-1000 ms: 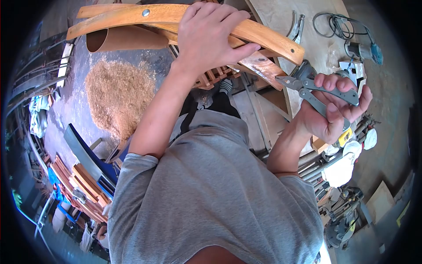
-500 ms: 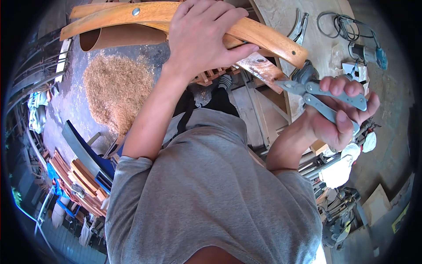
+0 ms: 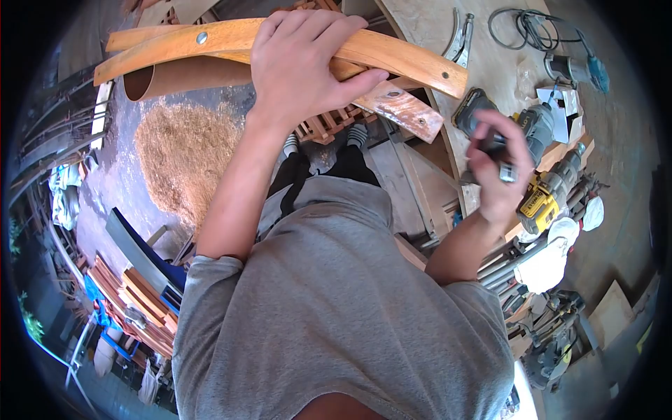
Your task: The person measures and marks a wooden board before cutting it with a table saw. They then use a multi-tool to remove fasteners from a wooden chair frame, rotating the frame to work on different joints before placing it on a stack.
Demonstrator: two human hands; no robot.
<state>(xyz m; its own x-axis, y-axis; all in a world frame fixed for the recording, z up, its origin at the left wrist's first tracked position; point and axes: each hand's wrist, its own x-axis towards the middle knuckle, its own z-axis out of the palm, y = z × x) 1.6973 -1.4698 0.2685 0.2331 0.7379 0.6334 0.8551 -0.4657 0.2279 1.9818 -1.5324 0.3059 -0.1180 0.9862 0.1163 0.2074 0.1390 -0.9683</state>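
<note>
My left hand (image 3: 294,63) lies over a curved, varnished wooden frame, its fingers wrapped over the upper rail (image 3: 392,56) and its thumb along the near side. A flatter wooden bar (image 3: 406,108) with holes and worn, pale patches sticks out below the thumb. My right hand (image 3: 500,164) is apart from the wood, to its lower right, and smeared by motion. Its fingers are curled. A short grey metal end of the pliers (image 3: 508,172) shows at the palm; the rest is hidden or blurred. Just beyond this hand lies a cordless drill (image 3: 528,133) with a black battery.
A yellow drill (image 3: 542,199) is at the right. On the workbench (image 3: 427,21) are locking pliers (image 3: 458,38) and a corded power tool (image 3: 577,70). A sawdust heap (image 3: 175,154) covers floor at the left. Stacked wood strips (image 3: 133,301) lie lower left.
My right hand has moved left and turned, carrying the pliers away from the bar's end; their jaws no longer show. The left hand keeps its hold as the frame shifts slightly left and down in view.
</note>
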